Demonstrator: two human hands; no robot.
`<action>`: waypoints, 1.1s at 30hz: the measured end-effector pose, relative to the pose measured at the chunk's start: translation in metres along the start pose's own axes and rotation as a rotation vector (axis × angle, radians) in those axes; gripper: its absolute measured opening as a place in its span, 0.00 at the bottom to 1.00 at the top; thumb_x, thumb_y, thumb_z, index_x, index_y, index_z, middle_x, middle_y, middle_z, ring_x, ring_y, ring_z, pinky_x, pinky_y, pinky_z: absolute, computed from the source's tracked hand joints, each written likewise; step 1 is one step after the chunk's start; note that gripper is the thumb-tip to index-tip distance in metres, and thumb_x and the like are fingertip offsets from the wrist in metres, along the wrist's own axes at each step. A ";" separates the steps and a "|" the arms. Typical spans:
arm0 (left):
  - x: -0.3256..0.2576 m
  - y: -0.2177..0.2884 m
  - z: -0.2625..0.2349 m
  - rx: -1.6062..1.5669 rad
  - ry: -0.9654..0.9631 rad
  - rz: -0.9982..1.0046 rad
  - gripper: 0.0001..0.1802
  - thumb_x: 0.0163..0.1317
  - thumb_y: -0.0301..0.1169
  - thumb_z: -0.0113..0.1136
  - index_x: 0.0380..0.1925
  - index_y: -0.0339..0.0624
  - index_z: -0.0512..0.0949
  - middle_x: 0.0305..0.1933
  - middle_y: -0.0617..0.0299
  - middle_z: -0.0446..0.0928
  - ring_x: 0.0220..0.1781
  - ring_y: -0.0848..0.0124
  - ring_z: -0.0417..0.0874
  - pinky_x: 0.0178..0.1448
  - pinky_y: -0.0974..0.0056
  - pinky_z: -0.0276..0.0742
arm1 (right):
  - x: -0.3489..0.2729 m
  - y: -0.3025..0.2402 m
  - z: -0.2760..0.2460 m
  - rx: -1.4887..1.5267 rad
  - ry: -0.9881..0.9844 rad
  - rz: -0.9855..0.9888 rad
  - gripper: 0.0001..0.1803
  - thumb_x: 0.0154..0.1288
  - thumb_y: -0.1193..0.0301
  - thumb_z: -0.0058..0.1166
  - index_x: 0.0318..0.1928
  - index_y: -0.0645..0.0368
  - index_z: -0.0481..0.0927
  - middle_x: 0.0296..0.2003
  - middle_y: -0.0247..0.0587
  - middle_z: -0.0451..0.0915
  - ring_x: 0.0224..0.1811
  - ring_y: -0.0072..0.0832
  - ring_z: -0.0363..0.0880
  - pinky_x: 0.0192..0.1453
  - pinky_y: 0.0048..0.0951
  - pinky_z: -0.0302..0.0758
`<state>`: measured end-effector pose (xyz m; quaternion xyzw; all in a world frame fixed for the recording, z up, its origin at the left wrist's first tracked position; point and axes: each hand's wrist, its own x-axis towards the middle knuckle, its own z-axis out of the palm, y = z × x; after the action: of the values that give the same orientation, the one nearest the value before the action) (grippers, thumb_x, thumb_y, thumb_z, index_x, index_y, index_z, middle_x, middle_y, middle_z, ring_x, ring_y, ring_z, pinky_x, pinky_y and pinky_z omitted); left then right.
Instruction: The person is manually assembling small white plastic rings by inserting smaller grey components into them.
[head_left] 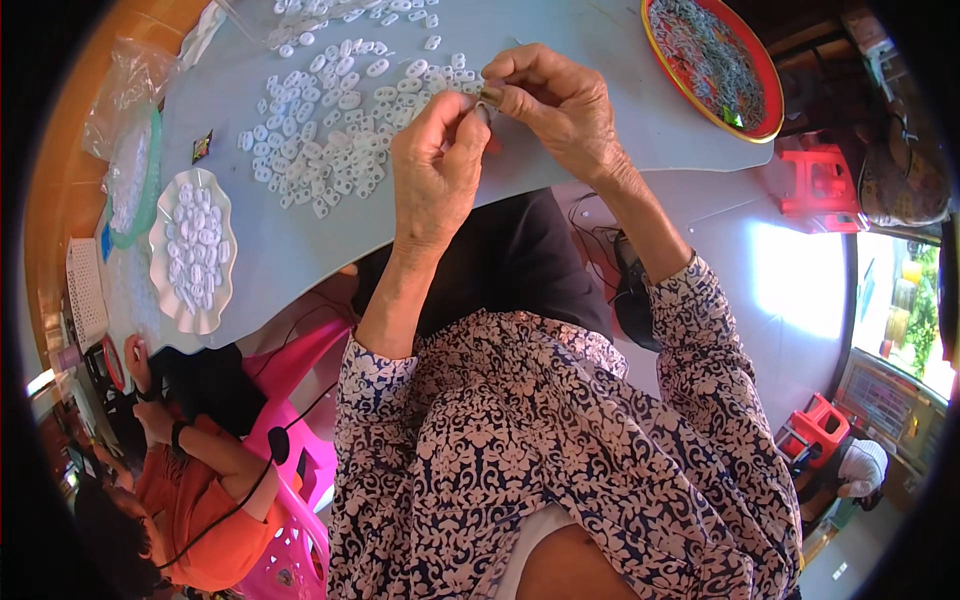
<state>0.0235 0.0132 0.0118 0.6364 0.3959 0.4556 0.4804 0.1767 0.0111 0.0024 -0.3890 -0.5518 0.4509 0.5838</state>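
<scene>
My left hand (438,165) and my right hand (562,105) meet above the table (285,245), fingertips almost touching. Both are closed in a pinch around something small and pale that the fingers mostly hide; I cannot make out its kind. Just left of my hands, many small white oval plastic pieces with holes (335,160) lie spread in a loose heap. A wavy-edged white dish (202,322) at the left holds more white oval pieces (197,240). A round red tray with a yellow rim (768,92) at the far right holds a pile of small greyish pieces (705,60).
A small dark packet (202,147) lies near the dish. Clear plastic bags (128,95) crowd the left edge. Below left, a person in orange (215,500) sits by a pink chair (300,450). Red stools (822,185) stand on the floor at right.
</scene>
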 end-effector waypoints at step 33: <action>-0.010 -0.005 -0.003 -0.105 -0.048 0.064 0.08 0.61 0.31 0.53 0.29 0.37 0.74 0.22 0.70 0.72 0.22 0.85 0.62 0.27 0.77 0.59 | 0.000 -0.008 -0.005 -0.221 -0.116 0.075 0.14 0.65 0.63 0.55 0.34 0.63 0.78 0.21 0.26 0.73 0.24 0.12 0.66 0.27 0.19 0.66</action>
<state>0.0175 0.0061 0.0057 0.6334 0.3393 0.4753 0.5077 0.1820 0.0096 0.0093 -0.4447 -0.6160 0.4307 0.4870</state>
